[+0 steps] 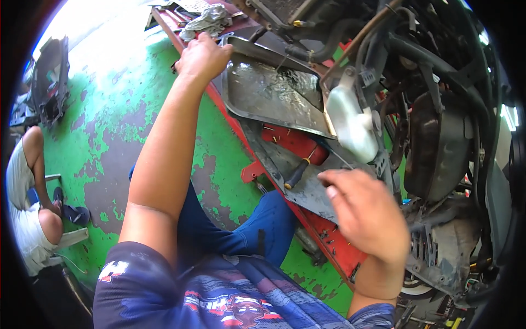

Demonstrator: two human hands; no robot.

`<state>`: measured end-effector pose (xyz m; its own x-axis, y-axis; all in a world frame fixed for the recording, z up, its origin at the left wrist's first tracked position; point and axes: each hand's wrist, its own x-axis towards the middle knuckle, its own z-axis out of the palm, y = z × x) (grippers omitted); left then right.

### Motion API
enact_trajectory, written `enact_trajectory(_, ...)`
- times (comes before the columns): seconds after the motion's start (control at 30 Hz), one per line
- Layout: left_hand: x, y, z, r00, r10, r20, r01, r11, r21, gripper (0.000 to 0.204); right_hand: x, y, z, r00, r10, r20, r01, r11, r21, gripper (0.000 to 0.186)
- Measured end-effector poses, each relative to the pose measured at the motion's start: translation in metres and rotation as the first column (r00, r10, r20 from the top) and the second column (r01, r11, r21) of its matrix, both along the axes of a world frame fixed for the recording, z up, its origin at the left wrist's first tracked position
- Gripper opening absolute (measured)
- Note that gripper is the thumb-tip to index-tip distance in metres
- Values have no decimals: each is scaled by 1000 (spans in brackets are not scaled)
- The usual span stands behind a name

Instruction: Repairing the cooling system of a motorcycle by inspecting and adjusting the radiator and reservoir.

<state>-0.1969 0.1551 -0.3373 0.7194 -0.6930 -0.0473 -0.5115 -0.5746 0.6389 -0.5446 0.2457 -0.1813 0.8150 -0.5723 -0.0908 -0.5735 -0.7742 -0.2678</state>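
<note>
My left hand [204,56] is at the far left corner of a rectangular metal drip tray [241,111], its fingers curled downward. Their tips are hidden, and I cannot tell what they grip. Liquid glistens in the tray. Smeared by motion, my right hand [370,216] hovers over a dark grey panel [315,189], open, with thumb and fingers apart and nothing seen in them. Closest to it lies a screwdriver [297,174] with a black and yellow handle. A translucent whitish plastic bottle [353,123] stands beside the tray's right end, partly blurred.
A stripped motorcycle [438,142] fills the right side, above a red lift platform [323,236] holding small screws. A crumpled grey rag [209,21] and tools lie at its far end. At left, a seated person [38,208] is partly visible. The green floor [109,104] is peeling.
</note>
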Motion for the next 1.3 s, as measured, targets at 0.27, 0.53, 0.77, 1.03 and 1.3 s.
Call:
enact_trajectory(0.27, -16, -11, -6, 991, 114, 76, -99, 979, -178, 68, -67, -58, -138, 886, -375, -274, 233, 868, -438, 59)
enact_trajectory(0.53, -27, 7, 23, 966, 232, 111, -187, 930, -316, 63, -79, -74, -142, 843, -440, -309, 340, 881, -328, 31)
enact_trajectory(0.77, 10, 59, 65, 988, 151, 37, -96, 780, -618, 51, -101, -35, -113, 939, -295, -175, 265, 948, -173, 38)
enact_trajectory(1.03, 56, 66, 76, 994, -59, 96, 104, 816, -568, 45, -150, -11, -85, 664, -746, 60, 223, 274, 936, 26)
enact_trajectory(1.3, 138, 24, 55, 926, -370, -74, 222, 692, -686, 29, -85, 22, -49, 237, -875, 422, -273, 357, 894, 32)
